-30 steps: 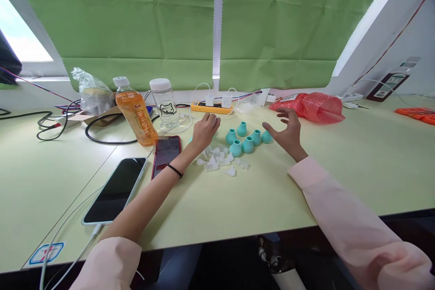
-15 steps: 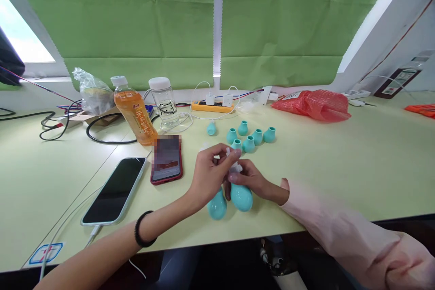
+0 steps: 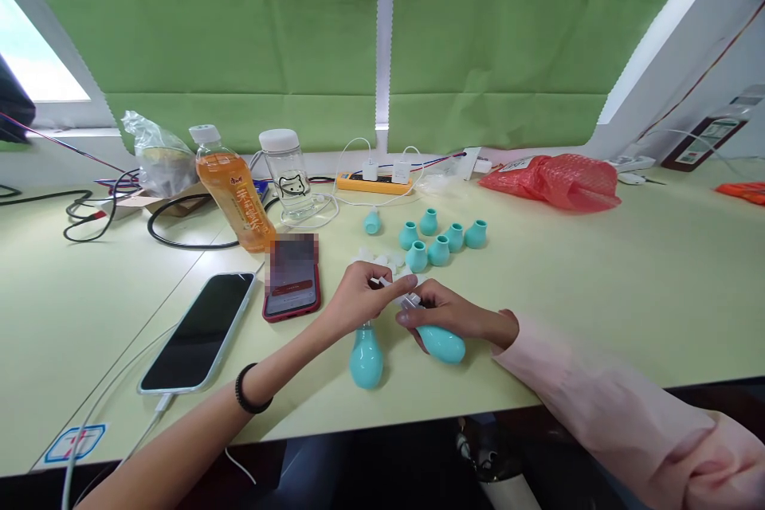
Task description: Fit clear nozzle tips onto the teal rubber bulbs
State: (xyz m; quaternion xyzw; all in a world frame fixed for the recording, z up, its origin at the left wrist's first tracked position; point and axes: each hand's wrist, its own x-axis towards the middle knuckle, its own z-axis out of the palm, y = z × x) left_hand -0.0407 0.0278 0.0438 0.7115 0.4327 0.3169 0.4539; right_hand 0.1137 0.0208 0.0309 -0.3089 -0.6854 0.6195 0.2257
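My left hand is closed, pinching a small clear plastic tip between thumb and forefinger. My right hand is closed around a teal rubber bulb that lies tilted on the table, with a clear piece at its neck. The two hands meet at that neck. A second teal bulb stands upright just below my left hand. Several small teal bulbs sit in a cluster behind, and a heap of clear plastic tips lies in front of them.
Left of my hands lie a red phone and a larger black phone on a white cable. An orange drink bottle, a clear bottle, a yellow power strip and a red bubble-wrap bag stand farther back.
Both hands came back from the teal cluster to the near table. They now hold a bulb and a clear tip together; the right-hand bulb has tilted down flat, and the second bulb stands free.
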